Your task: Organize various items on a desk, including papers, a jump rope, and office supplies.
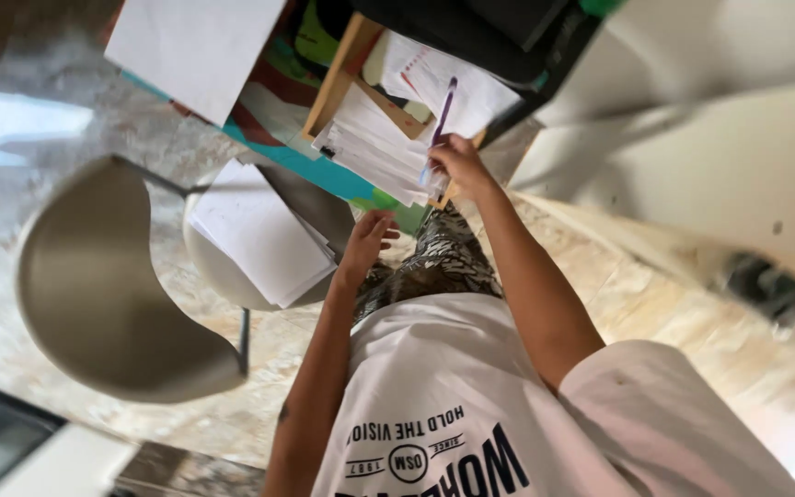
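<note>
A: While right hand (pixel 457 161) grips pen (pixel 442 115) at paper stack (pixel 374 147) on bench (pixel 333 170), left hand (pixel 367 241)?
B: Loosely curled, empty, beside papers (pixel 255 230) on chair (pixel 223 267). Sorting step; next needs a pinch on one sheet.

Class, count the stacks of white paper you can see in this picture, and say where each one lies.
2: one paper stack on the chair seat, one paper stack on the wooden tray. Others may be hidden.
</note>
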